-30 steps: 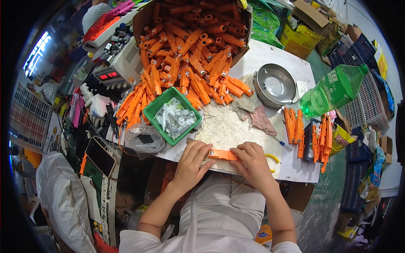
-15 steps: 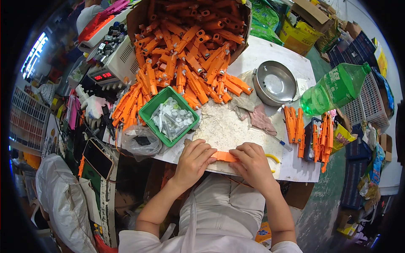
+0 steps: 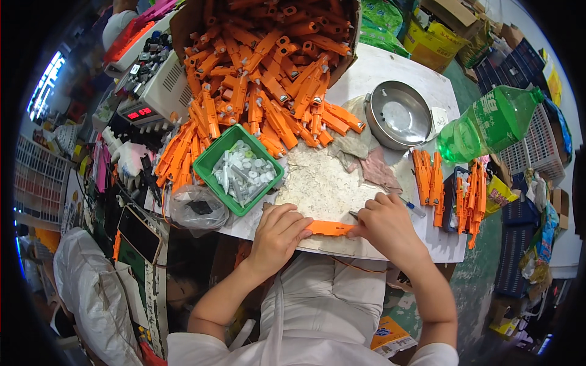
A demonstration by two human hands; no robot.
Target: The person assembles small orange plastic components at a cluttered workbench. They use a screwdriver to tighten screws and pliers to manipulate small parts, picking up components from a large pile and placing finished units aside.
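Observation:
An orange plastic part, long and narrow, lies level above the near edge of the work board. My left hand is closed on its left end, thumb and fingers pinching it. At the right end, my right hand is closed, its fingertips against the part. A small dark tip sticks out from the right hand's fingers; the rest of that tool is hidden in the hand. Left of the board stands a green tray holding many small white and clear plastic pieces.
A carton spills a heap of orange parts at the back. To the right are a metal bowl, a green bottle, a pink rag, a pen and stacked orange parts. A bagged item sits left.
My right hand has moved right and slightly up, uncovering more of the orange part. A dark tip now shows at its fingers; the yellow curved handle beside it no longer shows.

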